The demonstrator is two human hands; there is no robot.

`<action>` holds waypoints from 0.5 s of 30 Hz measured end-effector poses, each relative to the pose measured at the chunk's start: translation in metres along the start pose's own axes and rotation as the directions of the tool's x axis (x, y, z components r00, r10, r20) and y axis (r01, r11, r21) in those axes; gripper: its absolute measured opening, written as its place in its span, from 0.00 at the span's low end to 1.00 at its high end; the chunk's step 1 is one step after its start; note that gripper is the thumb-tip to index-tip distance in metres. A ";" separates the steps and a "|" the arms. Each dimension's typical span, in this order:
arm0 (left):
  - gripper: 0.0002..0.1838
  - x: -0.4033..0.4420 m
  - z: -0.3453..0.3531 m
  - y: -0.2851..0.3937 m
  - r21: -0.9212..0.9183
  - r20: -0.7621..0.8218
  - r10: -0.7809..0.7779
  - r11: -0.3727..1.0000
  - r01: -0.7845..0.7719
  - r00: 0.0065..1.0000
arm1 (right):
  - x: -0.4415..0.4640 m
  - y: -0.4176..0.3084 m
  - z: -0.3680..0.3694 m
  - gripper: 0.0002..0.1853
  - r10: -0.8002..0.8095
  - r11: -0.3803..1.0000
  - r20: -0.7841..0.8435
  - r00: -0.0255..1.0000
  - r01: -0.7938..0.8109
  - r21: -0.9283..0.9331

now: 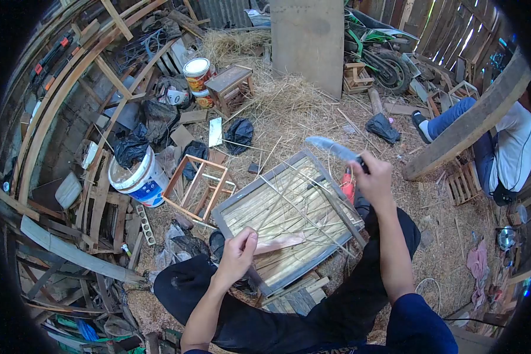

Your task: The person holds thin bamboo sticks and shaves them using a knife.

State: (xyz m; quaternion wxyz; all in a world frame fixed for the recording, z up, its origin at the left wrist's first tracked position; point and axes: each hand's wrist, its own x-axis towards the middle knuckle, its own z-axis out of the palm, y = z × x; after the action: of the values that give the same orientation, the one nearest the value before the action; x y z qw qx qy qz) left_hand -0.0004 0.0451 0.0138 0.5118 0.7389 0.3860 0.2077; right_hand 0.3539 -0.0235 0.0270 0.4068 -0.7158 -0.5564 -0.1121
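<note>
My right hand point(374, 180) grips the black handle of a knife point(330, 147). Its broad blade points left, above the far right corner of a framed wooden panel point(221, 218). My left hand point(237, 255) is closed at the panel's near left side, around the end of a flat, pale wooden strip point(280, 242); the fingers hide that end. Thin split sticks point(304, 203) lie crisscrossed over the slatted panel, which rests at a tilt between my knees. Below my right hand a red object point(348, 187) is partly hidden.
Left of the panel stand a small wooden frame point(170, 192) and a white bucket point(121, 180). A wooden stool point(229, 79) and paint pails point(196, 68) are farther back. A slanting post point(454, 133) stands at right, before a seated person point(513, 147). Straw and shavings cover the floor.
</note>
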 end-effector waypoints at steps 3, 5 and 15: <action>0.14 0.004 0.001 -0.001 -0.028 -0.030 -0.011 1.000 0.010 0.999 | -0.001 0.002 -0.004 0.19 0.015 1.000 -0.039 0.999 -0.015 0.011; 0.14 0.007 0.003 -0.001 -0.069 -0.046 -0.029 0.997 0.025 0.999 | -0.006 -0.002 -0.003 0.18 -0.026 0.999 0.059 0.998 0.027 -0.022; 0.18 0.030 0.023 0.013 -0.234 -0.039 -0.056 0.971 0.046 0.998 | -0.020 -0.059 0.040 0.22 -0.283 0.946 0.174 0.943 0.245 0.211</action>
State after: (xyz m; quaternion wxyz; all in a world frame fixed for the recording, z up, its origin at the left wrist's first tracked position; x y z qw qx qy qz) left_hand 0.0389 0.0531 0.0142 0.5912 0.6588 0.3893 0.2548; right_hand 0.2828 -0.0062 0.0163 0.3946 -0.6008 -0.6941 -0.0397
